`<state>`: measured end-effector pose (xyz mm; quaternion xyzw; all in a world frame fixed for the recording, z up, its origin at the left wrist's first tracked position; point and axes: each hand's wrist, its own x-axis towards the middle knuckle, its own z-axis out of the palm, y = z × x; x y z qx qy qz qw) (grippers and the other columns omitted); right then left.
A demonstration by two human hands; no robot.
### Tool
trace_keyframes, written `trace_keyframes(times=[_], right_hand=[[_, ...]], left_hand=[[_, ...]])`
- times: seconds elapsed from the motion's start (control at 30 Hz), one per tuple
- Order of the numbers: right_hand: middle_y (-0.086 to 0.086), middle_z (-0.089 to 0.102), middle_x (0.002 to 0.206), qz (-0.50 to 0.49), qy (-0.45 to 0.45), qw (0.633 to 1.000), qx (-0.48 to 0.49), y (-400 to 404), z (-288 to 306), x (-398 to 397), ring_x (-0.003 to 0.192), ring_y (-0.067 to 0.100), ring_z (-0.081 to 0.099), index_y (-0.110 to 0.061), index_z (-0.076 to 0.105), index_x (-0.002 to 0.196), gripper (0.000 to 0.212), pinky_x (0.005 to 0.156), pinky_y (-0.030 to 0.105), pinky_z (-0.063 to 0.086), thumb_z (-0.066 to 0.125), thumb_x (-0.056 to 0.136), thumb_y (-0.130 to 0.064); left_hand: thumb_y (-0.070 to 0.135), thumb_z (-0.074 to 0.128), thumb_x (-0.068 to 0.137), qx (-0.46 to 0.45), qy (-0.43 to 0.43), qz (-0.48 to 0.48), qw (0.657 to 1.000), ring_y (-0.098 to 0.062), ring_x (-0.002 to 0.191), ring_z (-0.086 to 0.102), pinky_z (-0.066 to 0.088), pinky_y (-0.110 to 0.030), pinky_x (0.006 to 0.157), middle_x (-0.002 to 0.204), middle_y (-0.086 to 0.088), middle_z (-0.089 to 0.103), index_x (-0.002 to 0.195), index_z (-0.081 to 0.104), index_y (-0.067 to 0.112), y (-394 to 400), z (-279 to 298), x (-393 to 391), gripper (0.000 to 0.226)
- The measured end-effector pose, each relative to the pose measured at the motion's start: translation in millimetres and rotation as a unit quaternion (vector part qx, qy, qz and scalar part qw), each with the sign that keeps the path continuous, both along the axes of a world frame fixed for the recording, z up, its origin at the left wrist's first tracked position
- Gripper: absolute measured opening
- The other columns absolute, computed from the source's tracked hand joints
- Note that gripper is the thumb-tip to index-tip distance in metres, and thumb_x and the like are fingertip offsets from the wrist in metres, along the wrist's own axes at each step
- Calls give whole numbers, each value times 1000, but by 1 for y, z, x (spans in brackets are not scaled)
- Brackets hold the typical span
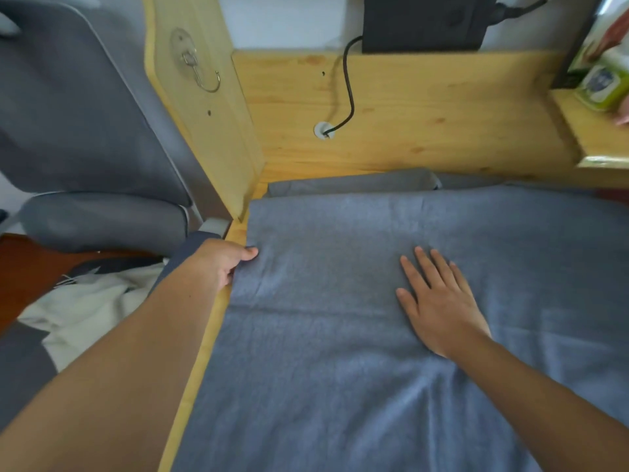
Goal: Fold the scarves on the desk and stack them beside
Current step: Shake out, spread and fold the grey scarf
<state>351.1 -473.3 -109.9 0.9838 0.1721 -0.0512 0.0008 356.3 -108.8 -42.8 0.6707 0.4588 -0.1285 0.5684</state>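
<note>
**Blue-grey scarf spread across the desk, one hand gripping its edge, the other flat on top**

The blue-grey scarf (340,369) is the largest thing in view, spread over nearly the whole top of the wooden desk (211,338) and running out of frame to the right and toward the camera. Only a narrow strip of wood shows along its left edge. Behind it, against the desk's back panel, lies a folded grey cloth (350,186), touching the scarf's far edge.

To the left of the desk stands a grey padded chair (85,131), with a white cloth (92,301) heaped below it.

The left arm reaches in from the lower left, almost straight. The left hand (224,264) sits at the scarf's left edge, thumb on top of the fabric and fingers curled underneath, pinching the edge.

The right arm comes in from the lower right. The right hand (439,301) lies palm down on the scarf near its middle, fingers straight and slightly spread, pressing flat.

A black cable (349,86) runs down the back panel into a white grommet (323,130). A metal hook (200,71) hangs on the side panel.
</note>
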Motion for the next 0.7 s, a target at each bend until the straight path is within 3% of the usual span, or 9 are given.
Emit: trace_keyframes(times=[0.1,0.2,0.27,0.37,0.4,0.53,0.6,0.7], right_hand=[[4,10,169,29,8,999,-14,-7,0,-8,156,26,3,-24,12,162,71,126,45,7,0,102,-58],[4,13,169,51,24,998,-30,-15,3,-27,156,26,5,-25,14,162,70,125,44,6,-1,102,-60],[4,18,167,31,41,999,-15,-14,6,-32,155,25,9,-27,21,161,71,125,45,8,6,101,-62],[10,35,158,-31,39,998,50,13,25,-25,147,32,25,-22,45,151,78,123,51,21,19,91,-65],[11,32,159,-28,38,997,67,27,31,-22,147,33,23,-22,43,151,80,123,51,19,17,89,-65],[1,-10,169,74,78,992,72,80,30,-24,155,26,-15,-30,0,161,83,125,45,-5,-7,89,-70],[0,-15,169,89,81,992,43,87,20,-26,154,26,-19,-29,-9,160,82,125,45,-8,-18,90,-70],[-1,-21,167,92,71,993,-4,82,12,-25,153,25,-23,-28,-17,159,83,125,46,-8,-25,86,-68]], left_hand=[[3,72,93,-15,4,7,1000,-21,93,68,53,-37,80,112,-9,71,110,67,-1,5,-4,-10,18],[1,74,90,-23,16,-1,1000,-20,89,70,54,-36,78,103,-9,74,99,69,2,12,-3,-27,10],[2,75,90,-26,15,-12,999,-22,91,71,54,-35,74,102,-10,75,101,70,2,13,-3,-33,12],[9,73,94,-12,8,-53,998,-23,89,71,52,-34,66,99,-8,75,100,70,4,11,3,-36,8],[13,71,96,-12,7,-65,998,-23,87,70,52,-34,67,96,-7,74,99,68,6,10,4,-35,8],[20,65,101,-63,18,-82,994,-16,93,66,51,-31,78,98,-1,71,106,66,10,13,10,-36,12],[10,66,99,-54,20,-73,996,-17,98,67,53,-31,80,108,-4,72,116,67,6,16,6,-35,17],[3,74,91,-31,11,-54,998,-21,101,70,55,-34,85,111,-9,74,112,70,3,17,-2,-37,21]])
